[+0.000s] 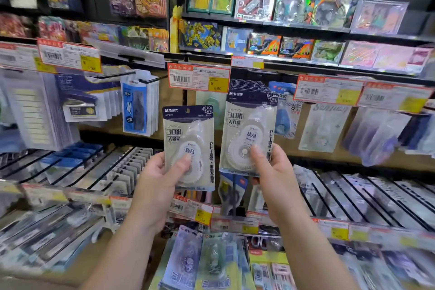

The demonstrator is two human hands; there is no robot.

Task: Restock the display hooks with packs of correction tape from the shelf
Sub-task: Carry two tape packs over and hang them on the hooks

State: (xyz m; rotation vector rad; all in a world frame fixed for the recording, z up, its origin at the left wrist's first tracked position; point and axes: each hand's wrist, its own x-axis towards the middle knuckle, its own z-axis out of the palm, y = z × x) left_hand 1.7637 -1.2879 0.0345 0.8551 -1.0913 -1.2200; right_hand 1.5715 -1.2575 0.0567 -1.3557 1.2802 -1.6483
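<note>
Below the price tag (199, 77), the left hand (155, 179) pinches a loose correction tape pack (189, 146); the right hand (273, 172) grips the hooked stack (247, 129). Next, probably thread its hole onto that hook.

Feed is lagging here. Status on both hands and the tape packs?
Left hand holds one correction tape pack, off the hook. Right hand grips the front pack of the hanging stack. Price tag hangs just above, nothing blocking.
</note>
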